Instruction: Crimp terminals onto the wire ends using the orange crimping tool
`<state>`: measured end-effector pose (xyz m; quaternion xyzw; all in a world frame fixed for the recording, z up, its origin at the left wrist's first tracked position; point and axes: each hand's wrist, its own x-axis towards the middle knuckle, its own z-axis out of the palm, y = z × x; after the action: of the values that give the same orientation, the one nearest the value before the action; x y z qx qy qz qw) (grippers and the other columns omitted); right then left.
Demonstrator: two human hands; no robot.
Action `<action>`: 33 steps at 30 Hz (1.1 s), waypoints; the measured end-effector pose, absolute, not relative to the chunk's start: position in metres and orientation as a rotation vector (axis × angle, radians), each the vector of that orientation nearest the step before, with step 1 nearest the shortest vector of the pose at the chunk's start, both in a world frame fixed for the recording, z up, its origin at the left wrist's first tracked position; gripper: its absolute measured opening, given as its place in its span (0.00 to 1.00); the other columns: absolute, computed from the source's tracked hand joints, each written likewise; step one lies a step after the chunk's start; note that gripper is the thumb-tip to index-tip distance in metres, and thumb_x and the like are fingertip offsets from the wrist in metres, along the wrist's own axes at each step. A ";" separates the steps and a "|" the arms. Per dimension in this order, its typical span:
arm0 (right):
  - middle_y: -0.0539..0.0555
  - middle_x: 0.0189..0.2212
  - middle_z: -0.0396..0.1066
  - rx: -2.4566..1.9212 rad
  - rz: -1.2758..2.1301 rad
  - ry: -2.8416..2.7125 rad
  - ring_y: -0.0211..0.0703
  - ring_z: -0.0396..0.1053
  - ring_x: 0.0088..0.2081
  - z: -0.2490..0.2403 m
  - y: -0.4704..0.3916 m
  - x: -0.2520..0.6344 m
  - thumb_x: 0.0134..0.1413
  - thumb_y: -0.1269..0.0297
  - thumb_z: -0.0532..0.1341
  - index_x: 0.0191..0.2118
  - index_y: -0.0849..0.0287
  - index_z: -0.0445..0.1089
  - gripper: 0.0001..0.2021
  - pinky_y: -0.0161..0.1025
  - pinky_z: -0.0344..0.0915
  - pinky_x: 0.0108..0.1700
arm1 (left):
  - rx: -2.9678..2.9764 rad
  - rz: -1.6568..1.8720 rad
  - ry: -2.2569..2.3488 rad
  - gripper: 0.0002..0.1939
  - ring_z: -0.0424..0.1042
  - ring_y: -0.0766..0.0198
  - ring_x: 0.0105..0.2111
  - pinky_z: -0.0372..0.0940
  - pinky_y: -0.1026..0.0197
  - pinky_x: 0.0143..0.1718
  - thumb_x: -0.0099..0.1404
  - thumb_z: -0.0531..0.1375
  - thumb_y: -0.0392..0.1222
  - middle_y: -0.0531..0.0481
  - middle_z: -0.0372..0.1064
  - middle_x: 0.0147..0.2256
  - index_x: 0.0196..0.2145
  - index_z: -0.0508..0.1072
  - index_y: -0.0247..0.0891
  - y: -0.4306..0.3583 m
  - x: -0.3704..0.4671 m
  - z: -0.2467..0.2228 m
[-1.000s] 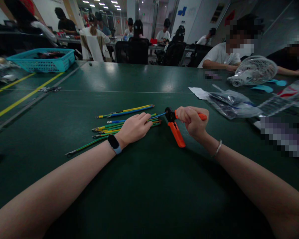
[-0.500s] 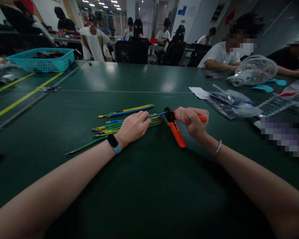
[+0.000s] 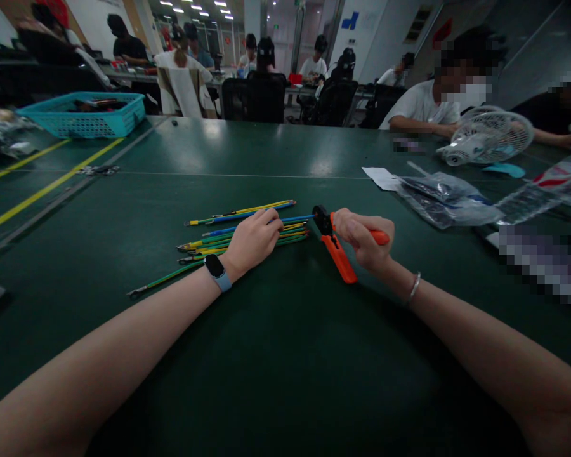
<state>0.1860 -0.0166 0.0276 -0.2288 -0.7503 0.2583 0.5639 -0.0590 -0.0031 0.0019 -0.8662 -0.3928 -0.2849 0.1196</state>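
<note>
My left hand is closed on a blue wire, whose right end reaches the black jaws of a crimping tool. In my right hand is one orange handle of this crimping tool; the other handle slants down to the table, spread away from the first. Several cut wires, green, yellow and blue, lie under and around my left hand. Among them, a green wire stretches out to the lower left with a metal lug on its end. My fingers hide the middle of the bundle.
On the green table, a turquoise basket stands at the far left. A white fan, clear plastic bags and a paper slip are at the right. People sit at the far tables and across on the right.
My left hand has shifted slightly left along the blue wire, so more of the wire shows. The right hand and crimping tool have moved slightly, the held handle a little lower.
</note>
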 end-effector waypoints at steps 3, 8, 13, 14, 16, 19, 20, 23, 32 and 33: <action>0.48 0.20 0.58 -0.461 0.478 -1.952 0.39 0.57 0.25 0.022 -0.021 0.186 0.61 0.68 0.56 0.22 0.55 0.59 0.16 0.47 0.60 0.37 | -2.498 -0.853 -1.190 0.11 0.72 0.58 0.42 0.71 0.55 0.43 0.71 0.53 0.32 0.44 0.72 0.41 0.39 0.76 0.35 -0.002 -0.060 0.001; 0.48 0.21 0.61 -0.379 0.333 -2.064 0.40 0.60 0.26 0.020 -0.022 0.181 0.57 0.73 0.57 0.24 0.55 0.61 0.12 0.48 0.63 0.38 | -2.517 -0.820 -1.213 0.11 0.72 0.59 0.40 0.72 0.56 0.43 0.71 0.53 0.31 0.44 0.72 0.41 0.40 0.75 0.34 -0.003 -0.060 0.001; 0.47 0.19 0.57 -0.503 0.382 -2.001 0.38 0.57 0.24 0.025 -0.020 0.175 0.60 0.68 0.56 0.20 0.55 0.58 0.16 0.44 0.61 0.34 | -2.514 -0.801 -1.248 0.10 0.72 0.58 0.40 0.71 0.57 0.42 0.71 0.53 0.31 0.44 0.72 0.42 0.40 0.75 0.33 -0.004 -0.060 0.002; 0.47 0.18 0.56 -0.569 0.417 -1.950 0.37 0.57 0.23 0.027 -0.018 0.174 0.62 0.66 0.56 0.20 0.55 0.57 0.18 0.42 0.59 0.32 | -2.519 -0.792 -1.246 0.10 0.72 0.58 0.40 0.71 0.57 0.41 0.71 0.53 0.31 0.44 0.72 0.42 0.41 0.75 0.33 -0.004 -0.059 0.002; 0.47 0.17 0.54 -0.696 0.475 -1.847 0.35 0.54 0.21 0.029 -0.014 0.172 0.64 0.62 0.56 0.18 0.55 0.55 0.22 0.40 0.55 0.28 | -2.540 -0.763 -1.246 0.10 0.72 0.58 0.40 0.71 0.57 0.41 0.71 0.54 0.32 0.44 0.72 0.43 0.41 0.76 0.33 -0.006 -0.058 0.002; 0.45 0.15 0.50 -0.728 0.559 -1.714 0.33 0.50 0.19 0.031 -0.005 0.167 0.63 0.58 0.58 0.16 0.55 0.52 0.25 0.40 0.49 0.24 | -2.545 -0.733 -1.283 0.10 0.72 0.59 0.40 0.70 0.58 0.39 0.71 0.54 0.33 0.44 0.72 0.42 0.41 0.76 0.33 -0.010 -0.055 0.004; 0.45 0.14 0.49 -0.702 0.599 -1.666 0.33 0.49 0.18 0.031 -0.002 0.165 0.62 0.58 0.59 0.15 0.55 0.51 0.26 0.40 0.48 0.24 | -2.531 -0.732 -1.304 0.10 0.72 0.59 0.40 0.70 0.58 0.39 0.71 0.54 0.33 0.44 0.72 0.42 0.41 0.76 0.34 -0.011 -0.054 0.005; 0.45 0.13 0.48 -0.611 0.688 -1.561 0.32 0.47 0.17 0.033 0.002 0.160 0.61 0.59 0.60 0.14 0.55 0.52 0.26 0.40 0.47 0.23 | -2.461 -0.731 -1.366 0.10 0.71 0.58 0.39 0.69 0.57 0.40 0.72 0.53 0.34 0.44 0.71 0.41 0.39 0.75 0.34 -0.012 -0.053 0.007; 0.44 0.12 0.49 -0.540 0.750 -1.507 0.31 0.47 0.16 0.040 -0.001 0.165 0.60 0.59 0.61 0.14 0.55 0.52 0.26 0.40 0.45 0.22 | -2.370 -0.710 -1.645 0.10 0.68 0.54 0.41 0.67 0.51 0.43 0.72 0.52 0.33 0.43 0.71 0.41 0.37 0.73 0.35 -0.003 -0.058 0.006; 0.44 0.12 0.49 -0.541 0.750 -1.509 0.30 0.47 0.16 0.041 -0.001 0.166 0.60 0.59 0.61 0.14 0.56 0.51 0.26 0.40 0.45 0.22 | -2.381 -0.698 -1.658 0.10 0.68 0.53 0.41 0.67 0.50 0.44 0.72 0.51 0.33 0.43 0.71 0.41 0.37 0.73 0.35 -0.002 -0.058 0.006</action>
<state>0.1657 -0.0010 0.0406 -0.2365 -0.6598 0.3280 0.6334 -0.0581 -0.0022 0.0056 -0.7955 -0.5538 -0.2333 0.0785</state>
